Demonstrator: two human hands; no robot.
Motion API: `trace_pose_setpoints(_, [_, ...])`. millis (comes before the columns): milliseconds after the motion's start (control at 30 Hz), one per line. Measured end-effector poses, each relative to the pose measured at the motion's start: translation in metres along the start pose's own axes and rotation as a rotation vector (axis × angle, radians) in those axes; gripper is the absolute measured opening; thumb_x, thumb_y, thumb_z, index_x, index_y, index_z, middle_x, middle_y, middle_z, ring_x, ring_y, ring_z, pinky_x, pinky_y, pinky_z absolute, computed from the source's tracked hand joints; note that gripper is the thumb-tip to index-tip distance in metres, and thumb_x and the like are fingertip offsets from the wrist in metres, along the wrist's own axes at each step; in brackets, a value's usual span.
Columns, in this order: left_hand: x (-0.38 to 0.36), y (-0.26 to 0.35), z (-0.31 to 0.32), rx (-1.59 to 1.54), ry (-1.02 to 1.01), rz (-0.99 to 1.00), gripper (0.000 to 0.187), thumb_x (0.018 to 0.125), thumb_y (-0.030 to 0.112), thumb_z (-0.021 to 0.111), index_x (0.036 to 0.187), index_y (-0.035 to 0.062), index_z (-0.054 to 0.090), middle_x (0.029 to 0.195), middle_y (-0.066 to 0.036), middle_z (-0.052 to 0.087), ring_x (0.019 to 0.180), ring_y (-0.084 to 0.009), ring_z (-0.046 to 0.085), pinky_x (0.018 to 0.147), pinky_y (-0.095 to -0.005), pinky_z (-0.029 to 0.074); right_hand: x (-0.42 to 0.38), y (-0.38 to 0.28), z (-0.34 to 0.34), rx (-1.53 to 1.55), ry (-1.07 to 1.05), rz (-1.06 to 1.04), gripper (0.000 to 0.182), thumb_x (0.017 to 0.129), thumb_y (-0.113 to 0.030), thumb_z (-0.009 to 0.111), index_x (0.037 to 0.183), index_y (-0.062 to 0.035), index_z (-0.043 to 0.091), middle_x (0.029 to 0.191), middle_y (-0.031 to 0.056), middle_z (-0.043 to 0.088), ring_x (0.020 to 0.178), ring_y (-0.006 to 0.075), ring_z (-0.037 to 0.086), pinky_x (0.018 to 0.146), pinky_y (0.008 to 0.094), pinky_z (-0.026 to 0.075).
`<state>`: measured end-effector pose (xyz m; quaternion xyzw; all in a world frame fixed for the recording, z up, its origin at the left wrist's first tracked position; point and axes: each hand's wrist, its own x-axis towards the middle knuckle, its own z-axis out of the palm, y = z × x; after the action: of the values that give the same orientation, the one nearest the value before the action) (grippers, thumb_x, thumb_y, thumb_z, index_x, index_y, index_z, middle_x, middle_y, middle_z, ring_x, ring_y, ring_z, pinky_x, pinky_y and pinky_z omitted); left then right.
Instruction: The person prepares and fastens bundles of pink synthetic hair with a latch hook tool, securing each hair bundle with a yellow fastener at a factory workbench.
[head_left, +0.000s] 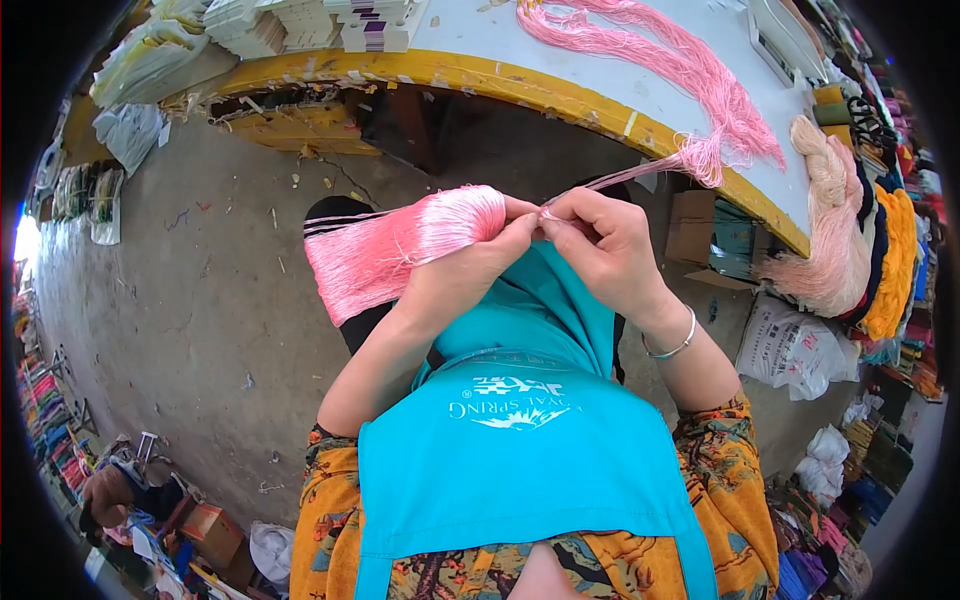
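A thick skein of shiny pink thread (380, 250) hangs looped over my left hand (465, 265), most of whose fingers are hidden inside it. The thumb and a fingertip of that hand pinch together at the skein's right end. Close beside them my right hand (610, 245) is closed too, its thumb and forefinger pinching thin pink strands. From there the strands run up and right to a loose bundle of pink thread (690, 75) lying on the table. The exact spot where the fingertips meet is partly covered.
The white table (480, 30) has a worn yellow edge (480, 75). Stacks of white cards (300, 22) and plastic bags (160, 60) sit at its left. Cream and orange yarn hanks (890, 260) hang at the right, above a white sack (795, 345). A cardboard box (692, 228) stands under the table.
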<state>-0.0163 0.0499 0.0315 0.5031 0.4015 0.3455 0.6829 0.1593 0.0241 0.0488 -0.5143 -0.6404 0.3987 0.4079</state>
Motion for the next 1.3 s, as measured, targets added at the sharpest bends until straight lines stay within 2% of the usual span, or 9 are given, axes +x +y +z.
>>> trace_pose_setpoints(467, [0.005, 0.001, -0.005, -0.062, 0.012, -0.108, 0.018, 0.092, 0.011, 0.059, 0.095, -0.0045, 0.068, 0.084, -0.006, 0.068, 0.079, -0.0094, 0.063, 0.072, -0.024, 0.051, -0.003, 0.019, 0.002, 0.335, -0.044, 0.127, 0.009, 0.092, -0.003, 0.059, 0.092, 0.004, 0.064, 0.08, 0.0022, 0.064, 0.072, 0.0045, 0.056, 0.063, 0.0183, 0.044])
trace_pose_setpoints(633, [0.005, 0.005, -0.004, -0.003, 0.021, -0.142, 0.016, 0.092, 0.01, 0.059, 0.094, -0.004, 0.066, 0.082, -0.005, 0.067, 0.078, -0.0086, 0.062, 0.071, -0.024, 0.05, -0.003, 0.014, -0.001, 0.465, -0.068, 0.225, 0.009, 0.09, -0.005, 0.061, 0.092, 0.0032, 0.065, 0.079, 0.0007, 0.063, 0.07, 0.0023, 0.051, 0.06, 0.0172, 0.039])
trace_pose_setpoints(800, [0.007, -0.013, -0.003, 0.057, 0.049, 0.075, 0.013, 0.092, 0.009, 0.058, 0.09, -0.0017, 0.064, 0.073, -0.001, 0.059, 0.068, -0.0056, 0.055, 0.062, -0.0225, 0.047, -0.006, 0.021, 0.004, 0.328, -0.008, 0.158, 0.007, 0.089, -0.003, 0.06, 0.088, 0.0026, 0.065, 0.076, -0.0012, 0.06, 0.068, 0.0017, 0.048, 0.059, 0.0185, 0.037])
trace_pose_setpoints(900, [0.007, -0.001, -0.005, 0.028, 0.17, 0.024, 0.012, 0.093, 0.009, 0.058, 0.089, -0.0001, 0.064, 0.071, 0.001, 0.057, 0.066, -0.0041, 0.052, 0.058, -0.0213, 0.045, -0.007, 0.011, -0.001, 0.277, 0.029, 0.134, 0.006, 0.089, -0.002, 0.06, 0.085, 0.002, 0.063, 0.074, -0.0027, 0.056, 0.066, 0.0012, 0.045, 0.057, 0.0192, 0.035])
trace_pose_setpoints(933, [0.008, -0.001, -0.009, 0.059, 0.214, 0.009, 0.012, 0.095, 0.009, 0.056, 0.094, -0.0008, 0.062, 0.075, 0.0, 0.059, 0.055, -0.0009, 0.045, 0.047, -0.0177, 0.037, -0.007, 0.008, -0.002, 0.293, 0.051, 0.128, 0.007, 0.089, -0.002, 0.06, 0.084, 0.0016, 0.062, 0.073, -0.0034, 0.055, 0.065, 0.001, 0.043, 0.057, 0.0194, 0.034])
trace_pose_setpoints(1033, [0.014, -0.001, -0.022, -0.205, 0.248, -0.068, 0.016, 0.095, 0.011, 0.059, 0.101, -0.003, 0.062, 0.078, -0.003, 0.061, 0.046, 0.0005, 0.036, 0.04, -0.0165, 0.027, -0.008, 0.017, -0.011, 0.325, 0.087, 0.238, 0.008, 0.089, -0.004, 0.059, 0.082, 0.0007, 0.061, 0.071, -0.0049, 0.052, 0.063, 0.0004, 0.04, 0.055, 0.0194, 0.031])
trace_pose_setpoints(1100, [0.026, -0.007, -0.03, -0.273, 0.287, -0.091, 0.017, 0.095, 0.011, 0.059, 0.102, -0.0034, 0.062, 0.079, -0.005, 0.062, 0.047, 0.0004, 0.035, 0.041, -0.0168, 0.026, -0.008, 0.023, -0.013, 0.304, 0.115, 0.228, 0.01, 0.09, -0.006, 0.059, 0.082, -0.0006, 0.061, 0.066, -0.0064, 0.05, 0.058, 0.0, 0.038, 0.051, 0.0192, 0.028])
trace_pose_setpoints(1200, [0.055, -0.025, -0.041, -0.424, 0.375, -0.097, 0.016, 0.094, 0.011, 0.061, 0.103, -0.0021, 0.063, 0.084, -0.007, 0.064, 0.048, -0.0008, 0.033, 0.043, -0.0184, 0.026, -0.012, 0.027, -0.015, 0.373, 0.136, 0.332, 0.011, 0.09, -0.004, 0.061, 0.081, 0.002, 0.063, 0.07, -0.005, 0.056, 0.064, 0.0001, 0.045, 0.055, 0.018, 0.034])
trace_pose_setpoints(1300, [0.092, -0.043, -0.058, -0.664, 0.603, -0.18, 0.014, 0.09, 0.013, 0.065, 0.1, 0.0029, 0.064, 0.086, -0.005, 0.064, 0.049, -0.0041, 0.032, 0.047, -0.0209, 0.029, -0.011, 0.028, -0.016, 0.416, 0.098, 0.333, 0.011, 0.09, -0.005, 0.061, 0.081, 0.002, 0.063, 0.07, -0.0046, 0.057, 0.064, 0.0003, 0.045, 0.055, 0.018, 0.034])
